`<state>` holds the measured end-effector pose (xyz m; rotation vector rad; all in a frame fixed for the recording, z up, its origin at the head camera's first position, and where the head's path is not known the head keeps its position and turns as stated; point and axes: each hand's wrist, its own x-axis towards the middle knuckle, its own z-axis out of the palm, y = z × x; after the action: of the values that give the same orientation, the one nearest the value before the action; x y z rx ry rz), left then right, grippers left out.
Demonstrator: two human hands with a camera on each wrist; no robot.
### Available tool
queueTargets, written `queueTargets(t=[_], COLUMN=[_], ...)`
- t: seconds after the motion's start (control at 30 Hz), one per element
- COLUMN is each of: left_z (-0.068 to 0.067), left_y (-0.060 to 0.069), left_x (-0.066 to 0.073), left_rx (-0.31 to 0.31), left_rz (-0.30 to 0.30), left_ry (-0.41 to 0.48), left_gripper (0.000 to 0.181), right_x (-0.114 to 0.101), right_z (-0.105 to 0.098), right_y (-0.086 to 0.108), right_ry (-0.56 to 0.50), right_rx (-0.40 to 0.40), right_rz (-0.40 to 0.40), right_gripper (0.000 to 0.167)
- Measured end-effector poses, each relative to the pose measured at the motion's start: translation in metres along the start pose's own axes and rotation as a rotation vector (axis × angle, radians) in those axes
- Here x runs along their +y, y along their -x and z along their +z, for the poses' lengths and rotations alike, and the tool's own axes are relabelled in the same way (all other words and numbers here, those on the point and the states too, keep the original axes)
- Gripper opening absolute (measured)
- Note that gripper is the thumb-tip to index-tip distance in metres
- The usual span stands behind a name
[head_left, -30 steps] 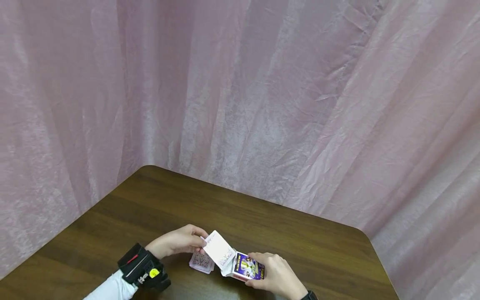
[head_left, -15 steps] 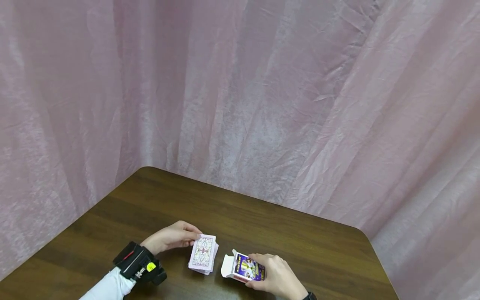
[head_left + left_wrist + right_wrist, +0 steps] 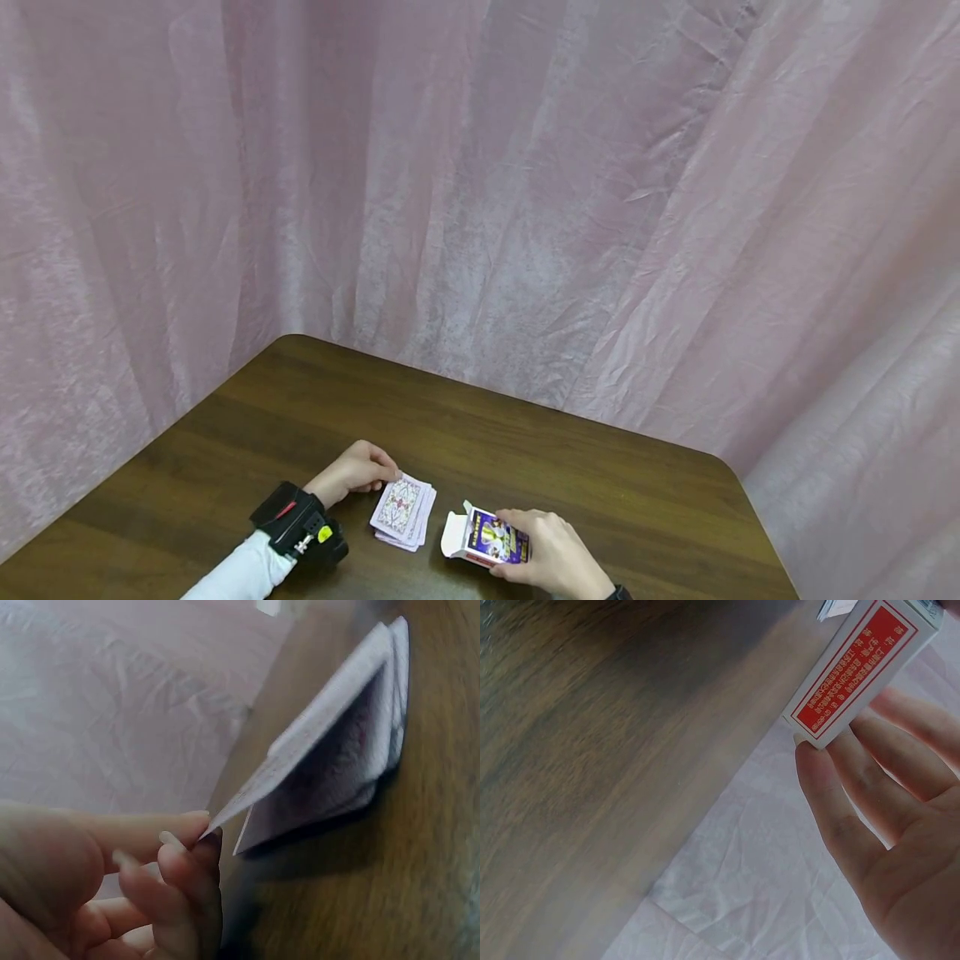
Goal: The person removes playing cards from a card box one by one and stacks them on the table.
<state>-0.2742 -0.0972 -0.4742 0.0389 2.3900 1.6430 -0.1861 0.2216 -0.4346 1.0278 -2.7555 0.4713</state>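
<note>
Sleeve + mount: we see a white sleeve [image 3: 243, 571] and a black wrist mount [image 3: 296, 521] toward the surface's left edge.
Left hand: our left hand [image 3: 352, 472] pinches a corner of the top card [image 3: 400, 500] between thumb and finger.
Top card: patterned back up, tilted; the left wrist view shows the pinched end raised, a gap below it.
Card stack: card stack [image 3: 417, 536] under it, slightly fanned, on the tabletop [image 3: 337, 392], well in from the far-left corner.
Card box: purple-faced box [image 3: 498, 538] just right of the stack, well apart from the far-right corner; white flap [image 3: 453, 535] open toward the cards.
Right hand: our right hand [image 3: 558, 550] grips the box, thumb on one side, fingers opposite.
Backdrop: pink curtain [image 3: 487, 208] beyond the far edge.
</note>
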Motion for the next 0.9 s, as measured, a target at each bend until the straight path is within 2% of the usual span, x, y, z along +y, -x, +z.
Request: queueTargets(t=[0.1, 0.27, 0.43, 0.67, 0.73, 0.8, 0.9], left_z=[0.005, 0.011, 0.013, 0.016, 0.018, 0.022, 0.029], left_y=[-0.001, 0.0, 0.003, 0.009, 0.014, 0.019, 0.027], left_x=[0.001, 0.003, 0.006, 0.014, 0.017, 0.021, 0.028], left_rx=[0.073, 0.167, 0.19, 0.238, 0.216, 0.153, -0.042], left_rz=[0.018, 0.034, 0.064, 0.133, 0.167, 0.226, 0.305], left_ry=[-0.068, -0.261, -0.347, -0.464, -0.449, -0.413, -0.272], left_gripper=[0.009, 0.017, 0.021, 0.025, 0.021, 0.016, 0.008], right_x=[0.0, 0.0, 0.0, 0.0, 0.001, 0.001, 0.001], right_z=[0.001, 0.001, 0.001, 0.002, 0.002, 0.002, 0.002], right_y=[-0.001, -0.002, -0.003, -0.004, -0.004, -0.005, -0.006], right_ry=[0.005, 0.003, -0.007, 0.008, 0.006, 0.002, 0.001], right_rx=[0.0, -0.007, -0.026, -0.013, -0.015, -0.019, -0.022], right_rz=[-0.001, -0.001, 0.011, 0.0, -0.001, -0.002, -0.004], right_gripper=[0.054, 0.054, 0.055, 0.055, 0.055, 0.055, 0.056])
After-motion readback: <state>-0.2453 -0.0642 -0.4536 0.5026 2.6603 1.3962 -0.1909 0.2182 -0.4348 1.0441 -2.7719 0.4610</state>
